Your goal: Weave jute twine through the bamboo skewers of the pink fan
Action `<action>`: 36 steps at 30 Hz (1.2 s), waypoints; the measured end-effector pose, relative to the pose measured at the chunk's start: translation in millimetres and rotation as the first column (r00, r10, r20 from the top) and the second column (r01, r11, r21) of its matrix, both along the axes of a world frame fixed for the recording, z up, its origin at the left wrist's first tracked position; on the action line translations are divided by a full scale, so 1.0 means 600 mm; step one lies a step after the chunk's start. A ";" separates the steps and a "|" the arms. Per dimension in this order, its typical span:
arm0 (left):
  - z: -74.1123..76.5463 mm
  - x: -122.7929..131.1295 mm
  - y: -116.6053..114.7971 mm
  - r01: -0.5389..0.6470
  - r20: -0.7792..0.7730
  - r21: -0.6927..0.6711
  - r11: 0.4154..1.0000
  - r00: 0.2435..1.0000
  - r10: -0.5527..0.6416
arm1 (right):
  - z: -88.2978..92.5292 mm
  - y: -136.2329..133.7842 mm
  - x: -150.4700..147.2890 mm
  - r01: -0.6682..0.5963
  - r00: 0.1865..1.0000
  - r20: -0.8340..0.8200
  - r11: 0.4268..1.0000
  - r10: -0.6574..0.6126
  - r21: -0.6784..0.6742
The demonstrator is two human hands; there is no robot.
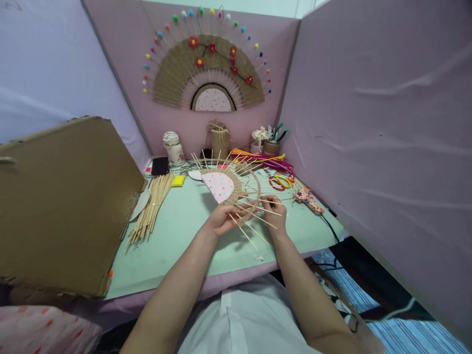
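A half-made fan [225,189] is held above the green table [177,236]. It has a pink dotted half-round centre, a woven twine band and wooden sticks spreading outward. My left hand [220,220] grips its lower edge from below, fingers closed on the woven part. My right hand [275,210] pinches the twine or a stick at the fan's right rim, fingers closed.
A bundle of loose wooden sticks [152,209] lies at left beside a big cardboard sheet [62,201]. Scissors [280,182], coloured pipe cleaners [265,160], a glue gun [309,200], jars and a twine basket [220,137] stand at the back. A finished fan [208,69] hangs on the pink wall.
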State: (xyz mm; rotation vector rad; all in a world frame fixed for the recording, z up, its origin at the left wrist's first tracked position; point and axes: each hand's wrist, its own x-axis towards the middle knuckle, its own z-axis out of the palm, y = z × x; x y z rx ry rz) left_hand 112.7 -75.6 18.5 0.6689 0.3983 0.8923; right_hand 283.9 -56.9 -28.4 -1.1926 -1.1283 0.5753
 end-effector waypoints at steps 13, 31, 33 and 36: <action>-0.001 -0.089 0.003 -0.108 -0.128 -0.007 0.994 0.986 0.106 | -0.001 -0.005 -0.005 -0.116 0.951 0.301 0.982 0.066 0.152; 0.012 -0.129 -0.020 -0.159 -0.253 -0.019 0.987 0.956 0.149 | 0.003 -0.016 -0.009 -0.057 0.906 0.420 0.965 -0.058 0.256; 0.015 -0.129 -0.023 -0.111 -0.270 -0.010 0.994 0.957 0.105 | 0.002 -0.014 -0.008 -0.061 0.925 0.379 0.973 -0.028 0.221; 0.014 -0.131 -0.025 -0.061 -0.255 0.006 0.998 0.965 0.061 | 0.001 -0.014 -0.008 -0.086 0.953 0.300 0.984 0.035 0.158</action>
